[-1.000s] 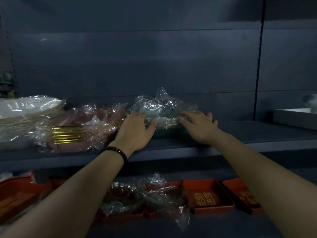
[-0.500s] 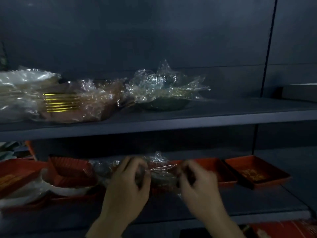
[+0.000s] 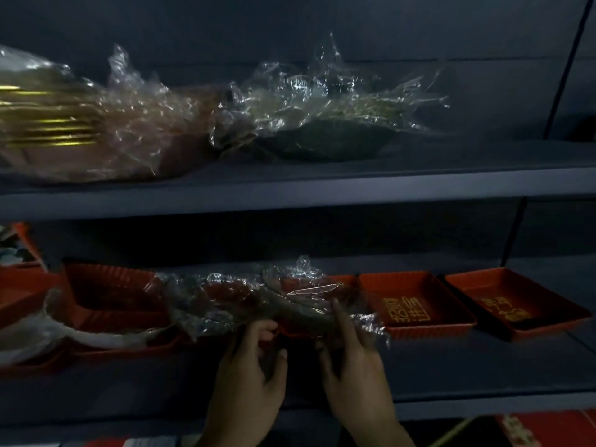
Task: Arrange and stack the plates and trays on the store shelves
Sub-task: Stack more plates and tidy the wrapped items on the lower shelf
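Note:
On the lower shelf [image 3: 451, 375] lies a bundle of plates in crinkled clear plastic [image 3: 258, 301], resting over red trays. My left hand [image 3: 251, 379] and my right hand [image 3: 351, 369] grip the bundle's front edge from either side, fingers curled under the wrap. On the upper shelf [image 3: 322, 188] sits a dark green plate stack in clear wrap [image 3: 325, 124], and left of it a wrapped stack of gold-rimmed plates [image 3: 96, 130]. Two red rectangular trays with gold lettering [image 3: 416, 301] [image 3: 516, 298] lie right of the bundle.
A deep red ribbed tray [image 3: 109, 291] and more red trays with white wrapped items [image 3: 48, 333] fill the lower shelf's left part. A dark upright post [image 3: 564, 69] divides the shelving at the right. Red packaging [image 3: 548, 427] shows below.
My hands left the green wrapped stack on the upper shelf and dropped to the lower shelf, where they now grip the wrapped bundle. The view has moved down and closer.

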A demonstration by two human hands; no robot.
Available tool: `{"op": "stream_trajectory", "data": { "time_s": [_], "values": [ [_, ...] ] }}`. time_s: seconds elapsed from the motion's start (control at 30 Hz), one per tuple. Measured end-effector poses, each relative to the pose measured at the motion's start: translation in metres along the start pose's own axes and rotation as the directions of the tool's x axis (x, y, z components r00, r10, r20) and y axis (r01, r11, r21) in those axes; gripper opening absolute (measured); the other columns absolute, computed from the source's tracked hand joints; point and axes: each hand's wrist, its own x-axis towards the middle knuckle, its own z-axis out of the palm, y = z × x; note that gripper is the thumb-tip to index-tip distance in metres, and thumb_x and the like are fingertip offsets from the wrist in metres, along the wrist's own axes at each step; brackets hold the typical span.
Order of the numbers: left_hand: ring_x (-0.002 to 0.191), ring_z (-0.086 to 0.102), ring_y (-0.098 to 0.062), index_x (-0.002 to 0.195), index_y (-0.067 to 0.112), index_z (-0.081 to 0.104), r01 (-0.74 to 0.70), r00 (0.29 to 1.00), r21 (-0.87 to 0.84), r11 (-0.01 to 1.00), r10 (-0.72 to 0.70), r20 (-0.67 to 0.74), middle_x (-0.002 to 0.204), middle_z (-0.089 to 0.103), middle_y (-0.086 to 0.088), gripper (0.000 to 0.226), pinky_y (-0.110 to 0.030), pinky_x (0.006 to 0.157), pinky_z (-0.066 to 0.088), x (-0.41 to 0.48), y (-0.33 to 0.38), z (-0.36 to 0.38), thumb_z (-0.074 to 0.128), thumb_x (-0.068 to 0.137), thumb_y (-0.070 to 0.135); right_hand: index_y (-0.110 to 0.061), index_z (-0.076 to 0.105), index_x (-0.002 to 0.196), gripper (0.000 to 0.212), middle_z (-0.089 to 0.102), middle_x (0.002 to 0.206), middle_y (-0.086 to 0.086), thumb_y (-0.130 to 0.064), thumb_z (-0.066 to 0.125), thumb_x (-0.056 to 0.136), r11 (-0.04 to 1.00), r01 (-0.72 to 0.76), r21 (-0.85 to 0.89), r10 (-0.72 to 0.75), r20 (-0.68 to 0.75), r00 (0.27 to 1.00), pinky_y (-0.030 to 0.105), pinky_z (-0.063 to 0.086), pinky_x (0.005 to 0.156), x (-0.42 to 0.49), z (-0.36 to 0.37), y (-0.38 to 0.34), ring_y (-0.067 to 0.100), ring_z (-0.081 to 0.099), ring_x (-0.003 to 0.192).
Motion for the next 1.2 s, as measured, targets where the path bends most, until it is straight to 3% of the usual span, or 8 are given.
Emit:
{"op": "stream_trajectory", "data": {
  "time_s": [0.13, 0.37, 0.57, 0.7, 0.83, 0.9, 1.07, 1.2],
  "values": [
    [0.101, 0.065, 0.002, 0.117, 0.065, 0.047, 0.009, 1.000, -0.021, 1.000, -0.008, 0.023, 0.116, 0.059, 0.030, 0.053, -0.019, 0.076, 0.051, 0.003, -0.001, 0.006, 0.077, 0.092, 0.029, -0.057, 0.015, 0.159, 0.072, 0.048, 0.153, -0.003, -0.046, 0.058, 0.103, 0.999, -0.024, -0.040, 0.023, -0.024, 0.999, 0.032, 0.058, 0.093, 0.011, 0.004, 0.004, 0.013, 0.059, 0.127],
    [0.102, 0.065, 0.003, 0.115, 0.061, 0.047, 0.049, 0.998, -0.040, 0.998, -0.047, 0.038, 0.118, 0.061, 0.028, 0.050, -0.014, 0.072, 0.048, 0.006, -0.002, 0.008, 0.078, 0.093, 0.029, -0.048, 0.053, 0.134, 0.040, 0.061, 0.136, -0.006, -0.047, 0.068, 0.097, 0.998, -0.007, 0.069, 0.015, -0.111, 0.994, 0.034, 0.058, 0.100, 0.019, 0.014, 0.011, 0.013, 0.059, 0.126],
    [0.107, 0.063, 0.007, 0.113, 0.054, 0.053, 0.061, 0.998, -0.051, 0.997, -0.060, 0.029, 0.110, 0.066, 0.023, 0.047, -0.013, 0.075, 0.052, 0.002, -0.006, -0.002, 0.079, 0.092, 0.020, -0.044, 0.061, 0.124, 0.031, 0.065, 0.127, -0.014, -0.048, 0.071, 0.095, 0.993, 0.005, 0.118, 0.014, -0.161, 0.987, 0.005, 0.045, 0.090, 0.019, -0.007, 0.009, 0.003, 0.060, 0.119],
    [0.106, 0.062, 0.010, 0.117, 0.052, 0.051, 0.085, 0.996, -0.100, 0.991, -0.086, -0.011, 0.113, 0.065, 0.021, 0.052, -0.012, 0.075, 0.052, -0.001, -0.006, -0.015, 0.079, 0.092, 0.017, -0.047, 0.061, 0.127, 0.034, 0.062, 0.130, -0.017, -0.054, 0.068, 0.095, 0.986, 0.065, 0.153, -0.039, -0.166, 0.985, 0.030, 0.060, 0.093, 0.002, -0.022, 0.004, 0.005, 0.062, 0.120],
    [0.106, 0.066, 0.010, 0.134, 0.034, 0.053, 0.120, 0.988, -0.253, 0.960, -0.140, -0.060, 0.119, 0.068, 0.010, 0.053, -0.005, 0.080, 0.052, -0.009, -0.001, -0.028, 0.081, 0.091, 0.019, -0.043, 0.065, 0.121, 0.029, 0.063, 0.122, -0.021, -0.048, 0.071, 0.093, 0.979, 0.140, 0.147, -0.106, -0.218, 0.970, 0.032, 0.061, 0.090, -0.019, -0.041, -0.003, 0.001, 0.064, 0.113],
    [0.111, 0.067, 0.005, 0.147, 0.032, 0.047, 0.125, 0.986, -0.323, 0.938, -0.152, -0.061, 0.124, 0.068, 0.010, 0.069, -0.006, 0.083, 0.053, -0.016, 0.004, -0.035, 0.082, 0.089, 0.021, -0.040, 0.066, 0.121, 0.029, 0.066, 0.120, -0.017, -0.045, 0.073, 0.093, 0.978, 0.164, 0.131, -0.133, -0.220, 0.966, 0.034, 0.061, 0.089, -0.030, -0.048, -0.006, 0.003, 0.066, 0.112],
    [0.127, 0.060, -0.005, 0.147, 0.068, 0.033, 0.098, 0.993, -0.319, 0.943, -0.112, -0.024, 0.137, 0.060, 0.021, 0.090, -0.035, 0.102, 0.054, -0.027, 0.017, -0.060, 0.087, 0.084, 0.034, -0.038, 0.068, 0.115, 0.027, 0.070, 0.110, -0.018, -0.039, 0.077, 0.090, 0.972, 0.195, 0.127, -0.157, -0.264, 0.952, 0.037, 0.061, 0.086, -0.054, -0.070, -0.022, 0.006, 0.069, 0.104],
    [0.127, 0.063, -0.007, 0.146, 0.063, 0.043, -0.002, 0.998, -0.333, 0.943, -0.019, -0.059, 0.140, 0.063, 0.016, 0.082, -0.046, 0.106, 0.056, -0.032, 0.037, -0.090, 0.088, 0.083, 0.034, -0.038, 0.066, 0.108, 0.028, 0.072, 0.102, -0.018, -0.038, 0.081, 0.084, 0.965, 0.220, 0.141, -0.176, -0.272, 0.946, 0.039, 0.060, 0.086, -0.067, -0.097, -0.049, 0.005, 0.069, 0.099]
  ]
}}
